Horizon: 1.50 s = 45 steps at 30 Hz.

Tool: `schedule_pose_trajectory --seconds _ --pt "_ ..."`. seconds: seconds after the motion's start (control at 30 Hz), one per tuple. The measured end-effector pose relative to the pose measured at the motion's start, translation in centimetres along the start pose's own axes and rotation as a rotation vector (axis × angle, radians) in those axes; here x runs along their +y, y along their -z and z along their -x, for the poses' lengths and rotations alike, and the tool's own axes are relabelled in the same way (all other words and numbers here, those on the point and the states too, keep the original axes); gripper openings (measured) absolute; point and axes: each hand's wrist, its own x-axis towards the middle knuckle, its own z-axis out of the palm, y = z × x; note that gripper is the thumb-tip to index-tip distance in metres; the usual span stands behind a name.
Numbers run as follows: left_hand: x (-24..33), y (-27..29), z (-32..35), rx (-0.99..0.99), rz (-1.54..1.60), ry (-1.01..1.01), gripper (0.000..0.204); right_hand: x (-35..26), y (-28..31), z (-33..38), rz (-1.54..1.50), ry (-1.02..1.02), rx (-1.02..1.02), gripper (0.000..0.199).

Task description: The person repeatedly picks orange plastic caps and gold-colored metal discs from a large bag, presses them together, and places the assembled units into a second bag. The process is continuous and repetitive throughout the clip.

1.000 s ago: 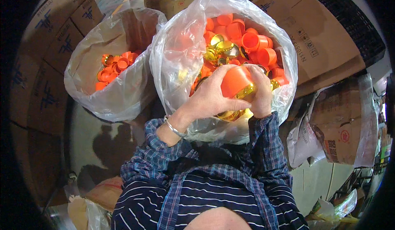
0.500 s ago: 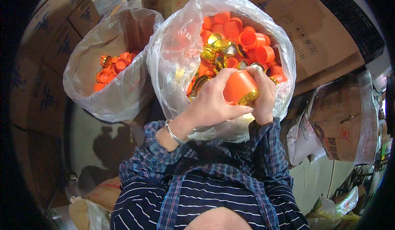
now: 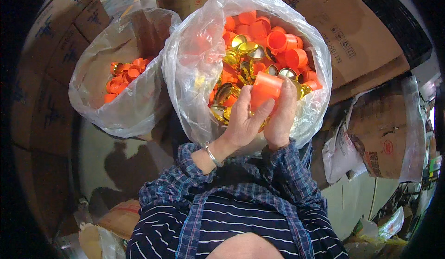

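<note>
Between my two hands, an orange plastic cup-shaped cap (image 3: 267, 88) stands tilted above the large bag's near rim. My left hand (image 3: 242, 120) presses against its left and near side, thumb across the front. My right hand (image 3: 281, 115) wraps its right side. A sliver of gold shows below the cap between my palms; how it joins is hidden. Right under my hands, the large clear plastic bag (image 3: 191, 80) holds many orange caps (image 3: 277, 41) mixed with shiny gold metal lids (image 3: 256, 52), some showing silver insides.
A smaller clear bag (image 3: 92, 90) at the left holds orange caps (image 3: 124, 77), some with gold. Cardboard boxes (image 3: 51, 69) line the left side, and a broad cardboard sheet (image 3: 352, 32) stands at upper right. A white sack (image 3: 342, 154) leans beside a carton (image 3: 387, 134) at right.
The orange cap has turned more upright, and its gold end has gone from the right side to below. My hands have drawn closer together around it, my right hand moving slightly left.
</note>
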Motion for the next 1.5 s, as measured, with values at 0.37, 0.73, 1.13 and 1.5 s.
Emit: schedule_pose_trajectory --seconds 0.37,0.73,1.13,1.5 --pt "0.2 -0.1 -2.8 0.22 0.456 0.377 0.036 0.6 0.9 -2.7 0.36 0.289 -0.19 0.03" --pt "1.2 3.3 -3.4 -0.145 0.378 0.489 0.038 0.4 2.2 -3.8 -0.161 -0.221 -0.416 0.04" --pt "4.4 3.0 -1.2 -0.233 -0.588 -0.094 0.071 -4.9 1.6 -2.3 0.383 0.218 -0.432 0.035" --pt "5.6 0.8 -0.9 -0.183 -0.552 -0.128 0.066 -4.7 1.9 -2.1 0.039 -0.037 -0.32 0.036"
